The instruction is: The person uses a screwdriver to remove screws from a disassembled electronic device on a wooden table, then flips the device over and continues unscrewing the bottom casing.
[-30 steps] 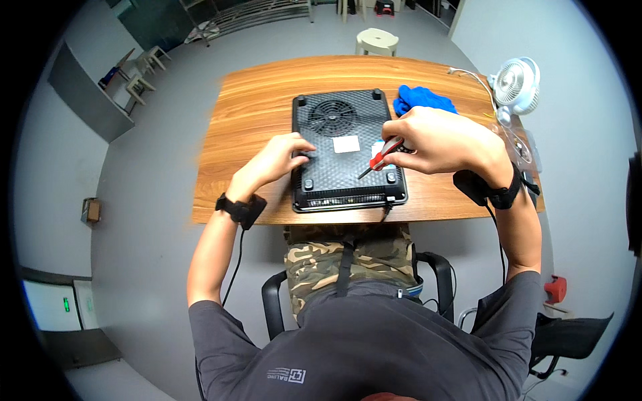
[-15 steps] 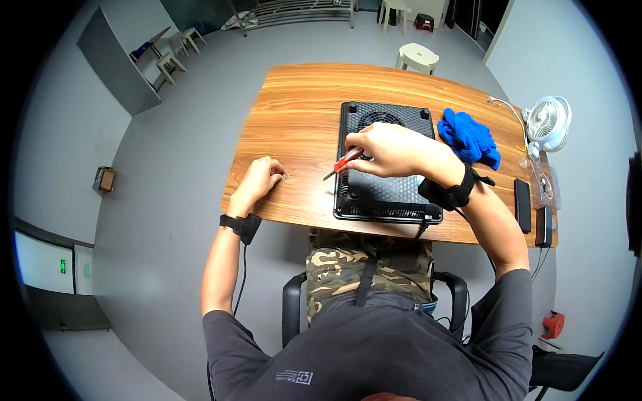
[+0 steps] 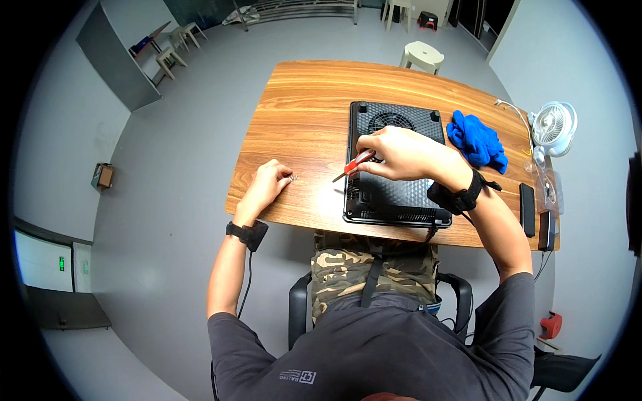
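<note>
My right hand [image 3: 394,154] grips a screwdriver [image 3: 352,168] with a red and black handle. Its shaft points down to the left, past the left edge of a flat black appliance [image 3: 401,190], probably an induction cooker. That appliance lies upside down, showing a round fan grille [image 3: 389,120], rubber feet and vent slots; my right hand and forearm hide part of it. On the bare wood to the left rests my left hand [image 3: 269,180], thumb and fingers pinched at a few tiny silver pieces that look like screws [image 3: 293,178].
A crumpled blue cloth [image 3: 478,142] lies right of the appliance. Further right are a white fan [image 3: 554,127], a clear plastic box [image 3: 551,190] and two black oblong devices, one a black bar [image 3: 527,210]. A cable [image 3: 432,232] leaves the appliance's near edge. A stool [image 3: 422,55] stands beyond the wooden table [image 3: 314,93].
The whole view has shifted slightly, moving table and hands a little rightward in the picture. Both hands keep nearly the same pose, and the screwdriver stays in my right hand.
</note>
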A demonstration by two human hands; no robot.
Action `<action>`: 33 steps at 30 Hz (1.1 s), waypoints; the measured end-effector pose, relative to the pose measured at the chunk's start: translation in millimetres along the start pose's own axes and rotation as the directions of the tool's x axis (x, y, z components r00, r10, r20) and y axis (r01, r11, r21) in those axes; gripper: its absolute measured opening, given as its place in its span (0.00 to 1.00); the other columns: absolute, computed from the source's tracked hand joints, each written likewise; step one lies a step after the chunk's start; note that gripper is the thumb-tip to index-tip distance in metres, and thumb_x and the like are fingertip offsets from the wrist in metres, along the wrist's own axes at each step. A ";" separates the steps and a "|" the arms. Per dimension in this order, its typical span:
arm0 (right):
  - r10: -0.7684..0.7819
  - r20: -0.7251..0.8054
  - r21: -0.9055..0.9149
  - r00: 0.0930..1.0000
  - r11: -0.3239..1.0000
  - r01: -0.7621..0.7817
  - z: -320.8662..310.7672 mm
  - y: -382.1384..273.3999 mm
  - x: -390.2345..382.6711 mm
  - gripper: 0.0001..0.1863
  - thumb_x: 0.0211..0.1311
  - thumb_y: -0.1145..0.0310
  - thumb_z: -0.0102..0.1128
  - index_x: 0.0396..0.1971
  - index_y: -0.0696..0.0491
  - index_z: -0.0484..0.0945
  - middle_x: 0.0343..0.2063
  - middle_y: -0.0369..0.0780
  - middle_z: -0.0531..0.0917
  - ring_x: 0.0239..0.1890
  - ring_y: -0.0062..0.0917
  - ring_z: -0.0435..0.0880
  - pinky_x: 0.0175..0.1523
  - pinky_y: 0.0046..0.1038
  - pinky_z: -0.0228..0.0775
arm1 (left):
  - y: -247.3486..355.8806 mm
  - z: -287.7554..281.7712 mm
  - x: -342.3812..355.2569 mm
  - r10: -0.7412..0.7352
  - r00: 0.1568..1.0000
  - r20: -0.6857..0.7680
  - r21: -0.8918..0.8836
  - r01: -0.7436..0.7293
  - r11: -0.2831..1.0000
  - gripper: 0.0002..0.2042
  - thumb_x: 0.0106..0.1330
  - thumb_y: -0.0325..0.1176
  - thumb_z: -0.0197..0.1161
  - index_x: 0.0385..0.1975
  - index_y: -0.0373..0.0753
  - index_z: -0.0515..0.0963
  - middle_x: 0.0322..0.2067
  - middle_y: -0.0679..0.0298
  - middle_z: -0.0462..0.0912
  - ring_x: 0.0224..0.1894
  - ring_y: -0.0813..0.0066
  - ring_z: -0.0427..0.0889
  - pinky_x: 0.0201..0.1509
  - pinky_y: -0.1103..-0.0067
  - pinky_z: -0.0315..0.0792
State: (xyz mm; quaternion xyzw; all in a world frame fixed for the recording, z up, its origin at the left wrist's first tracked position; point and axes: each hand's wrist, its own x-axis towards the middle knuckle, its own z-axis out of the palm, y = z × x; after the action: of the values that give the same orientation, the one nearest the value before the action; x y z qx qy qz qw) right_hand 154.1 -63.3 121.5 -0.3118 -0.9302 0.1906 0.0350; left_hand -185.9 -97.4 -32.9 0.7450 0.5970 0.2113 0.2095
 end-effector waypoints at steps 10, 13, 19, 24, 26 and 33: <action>-0.018 -0.003 0.029 1.000 0.999 0.018 4.8 -0.1 -2.9 0.20 0.67 0.55 0.65 0.41 0.59 0.82 0.29 0.48 0.85 0.33 0.43 0.87 0.40 0.38 0.79 | 2.9 7.0 -1.0 0.062 0.997 -0.045 0.032 -0.060 0.998 0.06 0.63 0.28 0.70 0.34 0.33 0.85 0.34 0.54 0.81 0.39 0.55 0.83 0.43 0.66 0.77; -0.017 0.000 0.019 1.000 1.000 0.017 2.8 -1.9 -5.1 0.19 0.67 0.55 0.65 0.40 0.59 0.82 0.29 0.48 0.85 0.34 0.42 0.87 0.40 0.38 0.79 | 7.8 6.5 0.9 0.049 0.998 -0.047 0.042 -0.047 0.998 0.06 0.63 0.28 0.70 0.33 0.33 0.83 0.34 0.54 0.81 0.38 0.54 0.83 0.42 0.65 0.77; -0.021 -0.022 0.032 1.000 0.999 0.022 3.4 -0.6 -9.6 0.19 0.67 0.55 0.64 0.40 0.59 0.82 0.29 0.48 0.85 0.33 0.43 0.87 0.39 0.39 0.78 | 11.4 9.8 1.0 0.065 0.996 -0.064 0.060 -0.061 0.996 0.06 0.64 0.29 0.69 0.33 0.32 0.82 0.34 0.52 0.82 0.37 0.55 0.84 0.43 0.67 0.78; -0.033 -0.028 0.027 0.999 0.999 0.034 0.7 0.6 -13.3 0.19 0.67 0.55 0.64 0.40 0.59 0.81 0.29 0.48 0.85 0.33 0.44 0.86 0.39 0.39 0.78 | 0.2 7.4 4.0 -0.037 0.989 -0.143 -0.116 0.020 0.993 0.07 0.68 0.29 0.66 0.35 0.30 0.82 0.32 0.53 0.86 0.35 0.61 0.86 0.42 0.72 0.78; -0.033 -0.042 0.034 0.999 0.999 0.034 0.5 1.7 -14.1 0.19 0.67 0.55 0.64 0.40 0.59 0.81 0.29 0.48 0.85 0.33 0.44 0.86 0.39 0.39 0.78 | 1.6 7.2 3.3 -0.156 0.980 -0.120 -0.312 0.112 0.943 0.08 0.71 0.30 0.64 0.36 0.31 0.82 0.32 0.57 0.86 0.34 0.67 0.85 0.41 0.76 0.78; -0.043 -0.077 0.079 0.996 0.996 0.049 -4.5 6.7 -20.2 0.19 0.67 0.56 0.65 0.40 0.59 0.81 0.29 0.48 0.85 0.34 0.44 0.86 0.40 0.39 0.77 | 30.4 12.0 -9.6 -0.289 0.883 0.370 -0.892 0.424 0.155 0.07 0.74 0.34 0.63 0.40 0.37 0.81 0.34 0.68 0.83 0.33 0.86 0.80 0.33 0.89 0.74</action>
State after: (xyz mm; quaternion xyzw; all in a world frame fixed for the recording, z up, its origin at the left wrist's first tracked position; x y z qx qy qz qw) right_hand 174.9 -68.9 124.3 -0.2954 -0.9267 0.2152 0.0871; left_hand -156.7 -113.6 -26.2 0.3091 0.4880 0.4310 0.6932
